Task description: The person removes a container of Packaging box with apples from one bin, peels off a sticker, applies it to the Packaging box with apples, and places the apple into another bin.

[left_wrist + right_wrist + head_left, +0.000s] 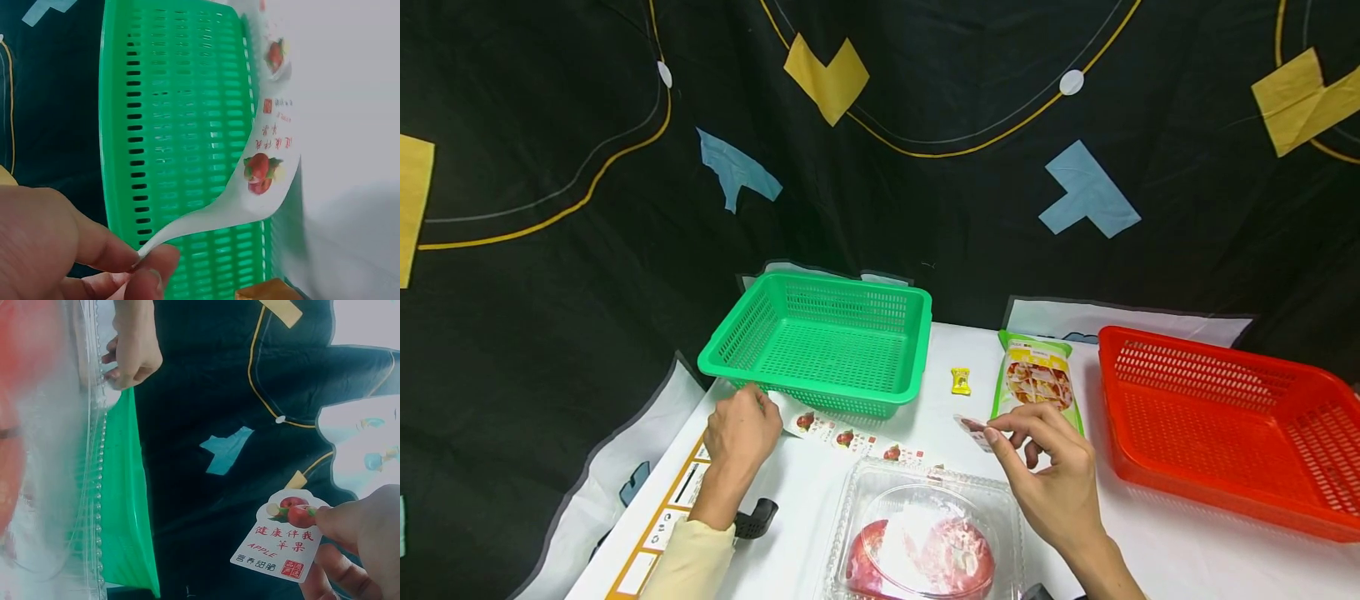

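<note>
My left hand (745, 429) pinches the end of a white strip of apple stickers (269, 181) between thumb and fingertips, in front of the green basket (838, 383). The strip trails to the right across the table behind the clear container. Between thumb and fingers of my right hand (1052, 467) is a single apple sticker (281, 540), peeled loose, with red lettering and an apple picture. Just left of and below that hand sits a clear plastic clamshell box (857, 500), its lid closed over red apples (958, 558).
A red basket (1225, 467) stands at the right. Behind my right hand lies a green and yellow food bag (1037, 379), with a small yellow wrapped candy (960, 381) to its left. An orange-and-white printed strip (658, 529) runs along the table's left edge.
</note>
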The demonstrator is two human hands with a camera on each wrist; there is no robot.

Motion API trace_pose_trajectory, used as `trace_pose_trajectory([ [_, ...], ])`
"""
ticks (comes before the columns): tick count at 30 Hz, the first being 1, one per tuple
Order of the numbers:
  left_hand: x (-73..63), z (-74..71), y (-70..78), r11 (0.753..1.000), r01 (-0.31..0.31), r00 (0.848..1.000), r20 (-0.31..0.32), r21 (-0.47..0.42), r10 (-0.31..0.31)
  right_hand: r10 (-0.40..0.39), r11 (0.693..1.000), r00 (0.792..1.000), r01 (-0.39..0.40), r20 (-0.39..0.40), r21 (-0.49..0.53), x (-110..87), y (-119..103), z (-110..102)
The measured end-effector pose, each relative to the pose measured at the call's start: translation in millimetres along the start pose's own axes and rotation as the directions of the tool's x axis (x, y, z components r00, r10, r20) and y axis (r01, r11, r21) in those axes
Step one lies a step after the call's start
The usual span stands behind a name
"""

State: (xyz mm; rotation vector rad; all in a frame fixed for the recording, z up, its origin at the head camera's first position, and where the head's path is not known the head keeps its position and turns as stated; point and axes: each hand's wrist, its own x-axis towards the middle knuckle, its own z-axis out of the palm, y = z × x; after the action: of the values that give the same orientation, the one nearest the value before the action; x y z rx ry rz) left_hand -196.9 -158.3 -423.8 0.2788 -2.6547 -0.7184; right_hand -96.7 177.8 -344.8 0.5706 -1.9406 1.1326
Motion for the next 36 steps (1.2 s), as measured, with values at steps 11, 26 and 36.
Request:
trace_pose_trajectory([
  [11, -4.6, 4.9, -2.2, 0.999, 0.035, 0.987, 0.158, 0.027, -0.039, 0.013, 1.0, 1.0, -0.013, 0.01, -0.006, -6.0, 9, 2],
  [26, -10.1, 10.0, 2.9, 0.997, 0.012, 0.964, 0.265, 0.079, -0.033, 0.16, 0.986, 0.979, -0.166, 0.128, 0.034, -24.5, 32, 4],
  [36, -13.2, 9.1, 1.7, 0.998, -0.008, 0.96, 0.281, 0.067, -0.011, 0.491, 0.839, 0.807, -0.539, 0.326, 0.07, -38.3, 26, 2],
])
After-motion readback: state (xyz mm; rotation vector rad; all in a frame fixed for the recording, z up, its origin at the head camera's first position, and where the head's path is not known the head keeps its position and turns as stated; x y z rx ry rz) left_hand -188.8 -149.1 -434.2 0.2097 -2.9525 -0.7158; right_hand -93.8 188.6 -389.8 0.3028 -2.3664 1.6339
